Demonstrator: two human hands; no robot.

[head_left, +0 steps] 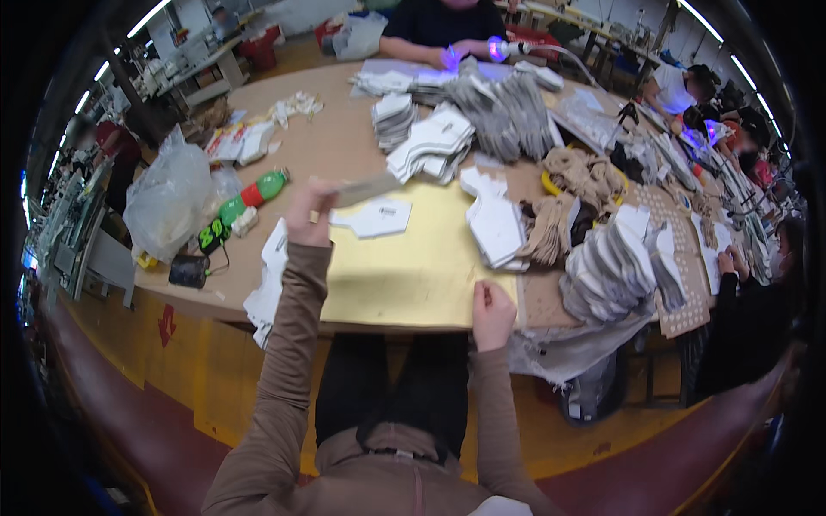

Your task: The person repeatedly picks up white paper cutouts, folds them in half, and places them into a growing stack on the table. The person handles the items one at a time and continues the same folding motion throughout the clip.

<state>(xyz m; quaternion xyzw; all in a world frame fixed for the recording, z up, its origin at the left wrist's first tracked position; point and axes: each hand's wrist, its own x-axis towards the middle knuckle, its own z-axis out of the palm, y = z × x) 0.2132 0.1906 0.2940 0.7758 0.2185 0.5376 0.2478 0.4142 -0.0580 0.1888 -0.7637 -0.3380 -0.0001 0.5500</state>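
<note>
My left hand is raised over the left side of the yellow sheet, its fingers closed on one end of a flat grey piece, blurred by motion. Just below that piece, a white flat cut-out with a dark mark lies on the sheet. My right hand rests closed at the sheet's front right corner; whatever its curled fingers hold, if anything, is hidden. More white cut-outs lie left of the sheet, partly behind my left forearm. A stack of white pieces lies by the sheet's right edge.
Stacks of grey-white pieces fill the far middle, with a person behind them. Beige knitted pieces and another pile lie right. A green bottle, plastic bag and black device are left. Other people work at right.
</note>
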